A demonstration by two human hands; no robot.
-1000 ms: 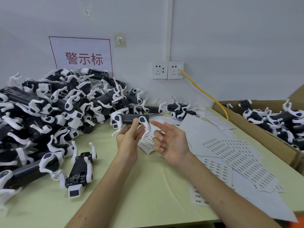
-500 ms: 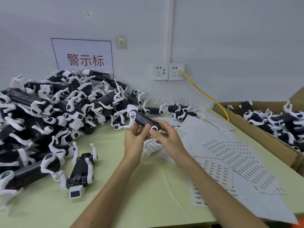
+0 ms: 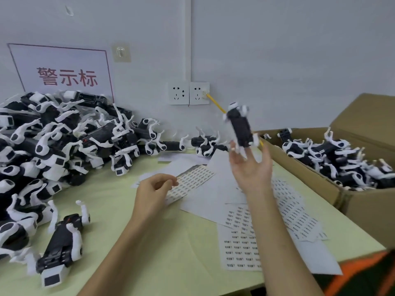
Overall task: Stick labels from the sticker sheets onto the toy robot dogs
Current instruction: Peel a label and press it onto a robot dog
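Starting at the left, a heap of toy robot dogs (image 3: 53,146) lies piled against the wall under a sign with red characters (image 3: 64,75). One lone dog (image 3: 62,242) lies on the pale green table (image 3: 171,263) near its front edge. My left hand (image 3: 152,190) hovers over a sticker sheet (image 3: 192,178), fingers loosely curled and gripping nothing I can see. More sticker sheets (image 3: 241,248) overlap beside my right forearm. My right hand (image 3: 250,169) is raised with its fingers straight and spread, released. A blurred toy robot dog (image 3: 240,127) stands on end right at its fingertips, and I cannot tell whether they touch. At the far right a cardboard box (image 3: 352,201) holds more dogs (image 3: 333,159).
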